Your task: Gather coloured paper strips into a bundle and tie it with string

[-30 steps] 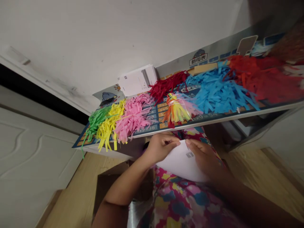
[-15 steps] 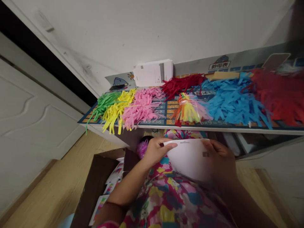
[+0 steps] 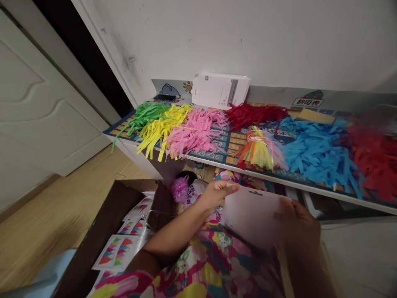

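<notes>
1. We find the white card [image 3: 251, 211] above the lap, just below the table [image 3: 214, 164]; it is raised in the hands, not put down, so we judge the handling of this piece unfinished.
2. Our left hand [image 3: 217, 196] pinches the card near its upper left corner, thumb on the near face.
3. Our right hand [image 3: 300, 227] grasps the card's right edge; it is dark and blurred, so we cannot tell each finger's place.
4. We see a slot near the card's upper edge, but its far face is hidden, so we cannot tell what is done there.
5. As for pieces already put down, we have several printed cards [image 3: 116, 252] lying in the cardboard box [image 3: 96, 231] on our left; whether they are finished, we cannot say.
6. We count a stack of white cards [image 3: 214, 89] leaning against the wall, out of our hands.
7. One mixed bundle [image 3: 259, 145] is tied with a band, while green strips [image 3: 147, 116], yellow strips [image 3: 161, 126], pink strips [image 3: 198, 132] and blue strips [image 3: 319, 145] lie in heaps.
</notes>
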A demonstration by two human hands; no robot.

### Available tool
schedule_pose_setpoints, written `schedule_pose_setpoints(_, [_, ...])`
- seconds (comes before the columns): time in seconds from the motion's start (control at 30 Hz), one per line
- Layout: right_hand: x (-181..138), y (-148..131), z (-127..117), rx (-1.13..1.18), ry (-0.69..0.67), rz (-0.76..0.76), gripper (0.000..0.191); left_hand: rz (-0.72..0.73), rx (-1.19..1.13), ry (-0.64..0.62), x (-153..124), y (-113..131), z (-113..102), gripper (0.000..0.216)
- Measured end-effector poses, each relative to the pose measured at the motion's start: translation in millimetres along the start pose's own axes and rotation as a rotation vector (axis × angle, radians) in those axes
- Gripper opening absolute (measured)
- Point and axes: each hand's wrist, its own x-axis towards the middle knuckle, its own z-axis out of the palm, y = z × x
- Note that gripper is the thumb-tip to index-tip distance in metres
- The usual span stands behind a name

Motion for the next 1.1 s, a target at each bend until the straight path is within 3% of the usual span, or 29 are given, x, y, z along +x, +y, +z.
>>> schedule_pose_setpoints(0.2, [3.7, 4.9, 0.7, -0.007, -0.049, -0.022, 0.064, 0.015, 0.028, -0.046, 0.6, 1.5, -3.5, 0.052])
schedule_pose_setpoints(0.33, [6.2, 4.7, 1.6, -0.063, -0.087, -0.027, 0.058, 0.028, 0.125, -0.009, 2.7, -0.1, -5.8, 0.053])
schedule_pose_setpoints(0.5, [6.4, 9.6, 1.0, -0.035, -0.152, -0.056, 0.053, 0.023, 0.101, -0.052, 6.0, 0.0, -13.6, 0.059])
schedule_pose_setpoints(0.67, [4.6, 15.6, 2.7, -0.112, -0.203, -0.170, 0.048, 0.236, 0.533, -0.009, -0.1, 31.1, -6.6, 0.038])
schedule_pose_setpoints(0.77, [1.7, 14.9, 4.2, -0.119, -0.201, -0.209, 0.046, 0.305, 0.802, -0.143, -2.3, 49.1, 4.3, 0.027])
schedule_pose_setpoints(0.9, [-2.8, 6.1, 2.4, -0.088, -0.230, -0.238, 0.043, 0.310, 0.910, -0.276, -0.1, 57.2, 10.6, 0.030])
schedule_pose_setpoints(1.1, [-7.3, -9.2, 0.5, -0.075, -0.247, -0.222, 0.041, 0.393, 1.026, -0.316, 2.0, 58.5, 11.1, 0.028])
